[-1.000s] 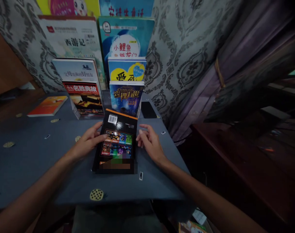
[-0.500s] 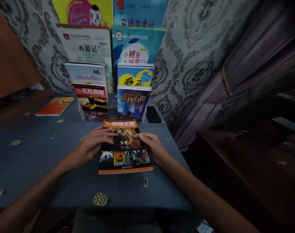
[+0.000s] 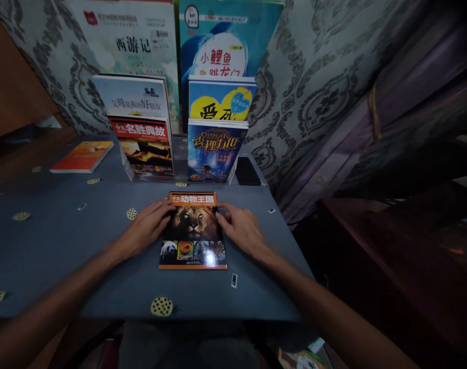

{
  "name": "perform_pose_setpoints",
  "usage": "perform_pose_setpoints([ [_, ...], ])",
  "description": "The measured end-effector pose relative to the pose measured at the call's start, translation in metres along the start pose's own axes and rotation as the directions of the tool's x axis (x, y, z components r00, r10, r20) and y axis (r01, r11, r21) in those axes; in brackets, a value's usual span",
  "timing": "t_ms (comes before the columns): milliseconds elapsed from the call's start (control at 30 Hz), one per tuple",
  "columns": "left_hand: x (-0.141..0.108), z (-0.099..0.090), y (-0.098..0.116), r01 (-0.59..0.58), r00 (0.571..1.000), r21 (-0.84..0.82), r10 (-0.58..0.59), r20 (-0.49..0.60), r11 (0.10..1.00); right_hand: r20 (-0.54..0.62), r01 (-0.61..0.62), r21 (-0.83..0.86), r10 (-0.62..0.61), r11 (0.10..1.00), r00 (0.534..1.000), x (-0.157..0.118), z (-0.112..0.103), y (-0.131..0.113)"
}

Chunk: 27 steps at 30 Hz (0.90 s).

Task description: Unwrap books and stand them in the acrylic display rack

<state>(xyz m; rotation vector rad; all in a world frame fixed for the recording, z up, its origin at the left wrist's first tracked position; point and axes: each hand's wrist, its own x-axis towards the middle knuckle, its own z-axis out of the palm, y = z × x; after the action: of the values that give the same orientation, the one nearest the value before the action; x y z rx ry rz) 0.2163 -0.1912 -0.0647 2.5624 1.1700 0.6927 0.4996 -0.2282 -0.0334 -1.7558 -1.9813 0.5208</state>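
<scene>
A children's book with a lion on its dark cover (image 3: 195, 223), an orange title band and a row of small animal pictures lies face up on the table. My left hand (image 3: 150, 220) rests along its upper left edge, fingers stretched and tips touching the cover's side. On the opposite edge is my right hand (image 3: 243, 225), its index finger by the upper right corner and its thumb lower down against the side. Neither hand is closed round the book. Part of the right hand's other fingers is hidden.
Behind the book, a clear tiered stand (image 3: 152, 178) holds several upright books, among them a red-topped one (image 3: 143, 148) and a blue one (image 3: 216, 154). An orange book (image 3: 83, 156) lies at the left, a dark flat object (image 3: 248, 171) at the right. The table's front edge is near.
The lion book has gone from slightly raised and skewed to flat and straighter. My hands have slid from over its cover out to its side edges. The view has tipped downward.
</scene>
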Motion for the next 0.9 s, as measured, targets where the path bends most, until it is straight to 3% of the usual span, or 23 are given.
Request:
perform_pose_setpoints([
  [100, 0.01, 0.005, 0.002, 0.019, 1.0, 0.044, -0.02, 0.023, 0.999, -0.047, 0.189, -0.077, -0.193, 0.979, 0.98, 0.007, 0.007, -0.004],
  [167, 0.015, 0.009, 0.003, 0.037, 0.999, 0.085, -0.039, 0.029, 0.996, -0.035, 0.391, -0.029, -0.392, 0.92, 0.919, 0.015, 0.018, -0.005],
  [233, 0.017, 0.011, 0.004, 0.052, 0.998, 0.123, -0.056, 0.03, 0.991, 0.021, 0.463, -0.018, -0.462, 0.886, 0.886, 0.023, 0.029, -0.004],
  [367, 0.018, 0.014, 0.005, 0.063, 0.997, 0.14, -0.068, 0.035, 0.988, 0.095, 0.295, -0.135, -0.285, 0.946, 0.954, 0.035, 0.033, 0.007],
  [467, 0.018, 0.014, 0.004, 0.073, 0.997, 0.134, -0.078, 0.029, 0.988, 0.102, 0.217, -0.205, -0.2, 0.954, 0.975, 0.037, 0.025, 0.016],
  [733, 0.017, 0.017, 0.002, 0.148, 0.988, 0.126, -0.151, 0.016, 0.981, 0.086, 0.211, -0.245, -0.195, 0.946, 0.977, 0.036, 0.022, 0.023],
  [900, 0.019, 0.008, 0.003, 0.188, 0.982, -0.086, -0.188, 0.006, 0.978, 0.099, 0.169, -0.283, -0.146, 0.944, 0.984, 0.036, 0.026, 0.019],
])
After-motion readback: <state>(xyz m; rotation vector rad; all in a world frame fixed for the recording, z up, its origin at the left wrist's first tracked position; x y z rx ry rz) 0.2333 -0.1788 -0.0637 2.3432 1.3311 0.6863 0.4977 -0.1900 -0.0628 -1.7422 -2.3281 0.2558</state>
